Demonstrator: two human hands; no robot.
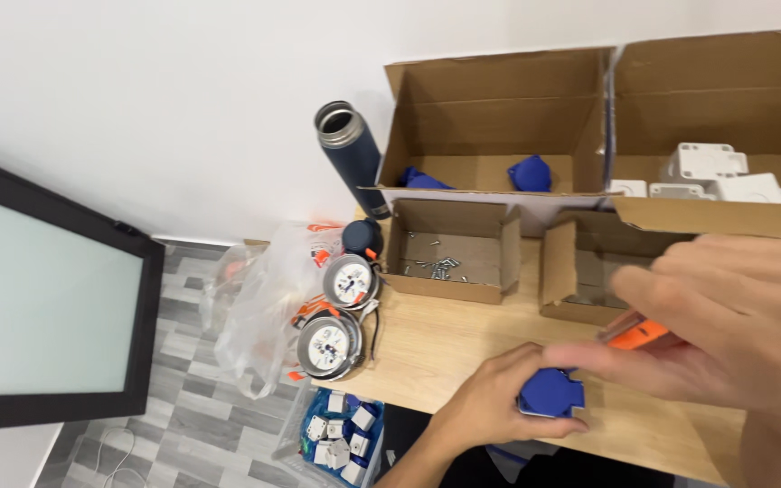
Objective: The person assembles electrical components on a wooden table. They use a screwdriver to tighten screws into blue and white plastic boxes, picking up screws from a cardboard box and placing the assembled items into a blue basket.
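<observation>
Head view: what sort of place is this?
Probably a small assembly bench. A wooden table carries a cardboard box of screws, boxes of blue and white plastic parts, while the left hand steadies a blue part.

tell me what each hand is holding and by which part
The left hand grips a blue plastic part by its left edge, pressing it to the wooden table. The right hand holds an orange-handled tool by the handle; its tip is hidden.
</observation>
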